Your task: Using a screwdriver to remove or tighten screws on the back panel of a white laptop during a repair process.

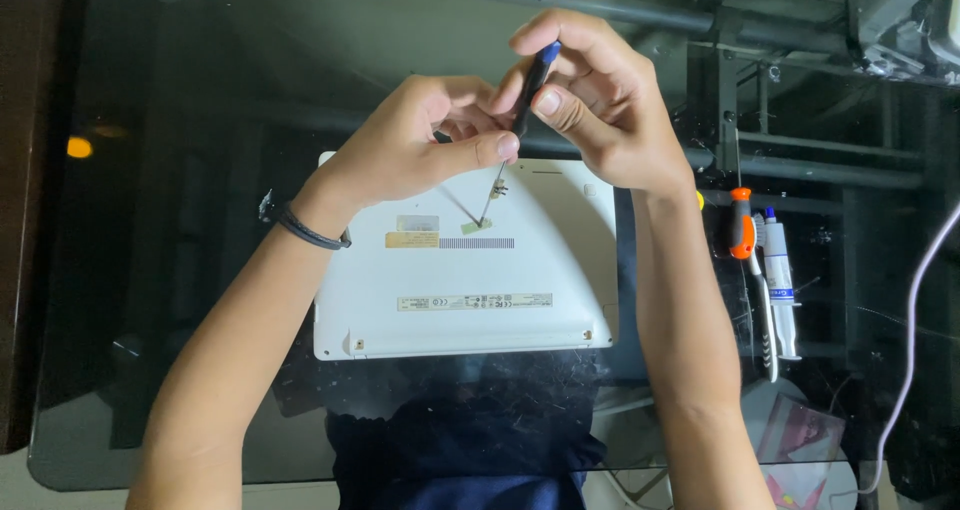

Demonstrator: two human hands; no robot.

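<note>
Two hands (520, 120) on screwdriver (518, 120) over laptop (465, 300)

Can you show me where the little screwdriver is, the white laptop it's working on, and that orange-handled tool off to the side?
screwdriver (528, 90), head view, on its dark handle between the fingers.
white laptop (480, 320), head view, on the bare underside panel near the front edge.
orange-handled tool (740, 225), head view, on the orange grip.

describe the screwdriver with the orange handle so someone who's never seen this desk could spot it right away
Start at the white laptop lying underside-up on the glass table; look just past its right edge, beyond the right hand's forearm. There the orange-handled screwdriver lies pointing toward the person, beside a white syringe-like tube. Its bright orange grip sets it apart from the blue-capped one in hand.
</note>
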